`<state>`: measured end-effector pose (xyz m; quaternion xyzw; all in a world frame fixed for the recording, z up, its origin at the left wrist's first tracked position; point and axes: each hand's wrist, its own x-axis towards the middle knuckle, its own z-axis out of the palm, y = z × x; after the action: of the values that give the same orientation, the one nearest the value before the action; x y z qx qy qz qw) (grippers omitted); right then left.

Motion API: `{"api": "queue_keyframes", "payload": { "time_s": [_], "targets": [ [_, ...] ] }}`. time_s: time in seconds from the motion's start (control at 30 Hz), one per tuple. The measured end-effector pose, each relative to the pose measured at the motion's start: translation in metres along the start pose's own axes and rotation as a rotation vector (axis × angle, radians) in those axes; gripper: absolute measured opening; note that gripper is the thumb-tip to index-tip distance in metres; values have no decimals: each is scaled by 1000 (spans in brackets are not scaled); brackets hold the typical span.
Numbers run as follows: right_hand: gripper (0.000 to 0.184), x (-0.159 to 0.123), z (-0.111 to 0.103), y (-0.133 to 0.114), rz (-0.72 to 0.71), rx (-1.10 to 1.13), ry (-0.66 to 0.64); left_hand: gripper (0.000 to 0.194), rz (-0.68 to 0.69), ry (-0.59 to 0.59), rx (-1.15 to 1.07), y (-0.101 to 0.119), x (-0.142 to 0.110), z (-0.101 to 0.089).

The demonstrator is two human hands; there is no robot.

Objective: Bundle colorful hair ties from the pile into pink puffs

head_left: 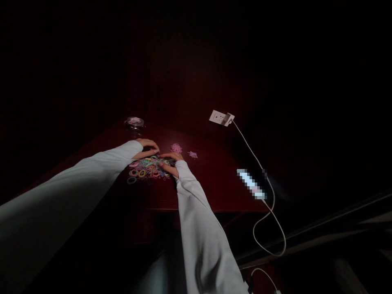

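Observation:
A pile of small coloured elastic rings [146, 170] lies on a dark red table [211, 183]. My left hand [148, 147] rests at the far edge of the pile, fingers curled down onto the rings. My right hand [170, 161] lies at the pile's right side with its fingers bent over the rings. The two hands almost meet. What the fingers pinch is too small and dim to make out. Both arms wear pale long sleeves.
Two small sorted heaps sit beyond the hands: pink rings [176, 148] and purple rings [192, 154]. A round clear container [134, 122] stands at the far left. A phone [251, 183] lies at right, its white cable [269, 216] running to a wall socket [221, 117].

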<state>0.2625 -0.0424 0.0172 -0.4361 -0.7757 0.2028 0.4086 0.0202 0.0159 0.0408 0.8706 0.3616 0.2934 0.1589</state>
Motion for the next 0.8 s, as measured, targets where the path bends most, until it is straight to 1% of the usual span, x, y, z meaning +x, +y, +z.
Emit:
{"api": "queue_keyframes", "payload": {
  "time_s": [0.13,0.2,0.3,0.33,0.4,0.5,0.57,0.63,0.7,0.8],
  "targets": [
    [36,-3,4,-3,1,-97,-46,42,107,-35,155,1,-2,-4],
    [32,-2,6,2,8,-110,-33,44,133,-35,171,1,-3,-6],
    [19,3,5,11,2,-87,19,48,189,-45,152,2,-4,-7],
    [17,4,5,13,5,-68,33,49,212,-53,147,2,-5,-6],
    [19,7,4,18,26,-21,58,55,238,-72,151,3,-6,-3],
    [26,10,4,22,79,69,89,61,221,-86,155,2,-7,5],
    [30,10,5,23,118,138,101,59,196,-79,133,1,-7,9],
    [33,11,6,24,155,204,112,52,166,-88,108,-1,-6,11],
    [38,12,7,24,187,247,121,42,136,-122,96,-1,-5,9],
    [43,12,6,22,207,244,117,31,120,-154,90,2,-3,3]
  ]
}}
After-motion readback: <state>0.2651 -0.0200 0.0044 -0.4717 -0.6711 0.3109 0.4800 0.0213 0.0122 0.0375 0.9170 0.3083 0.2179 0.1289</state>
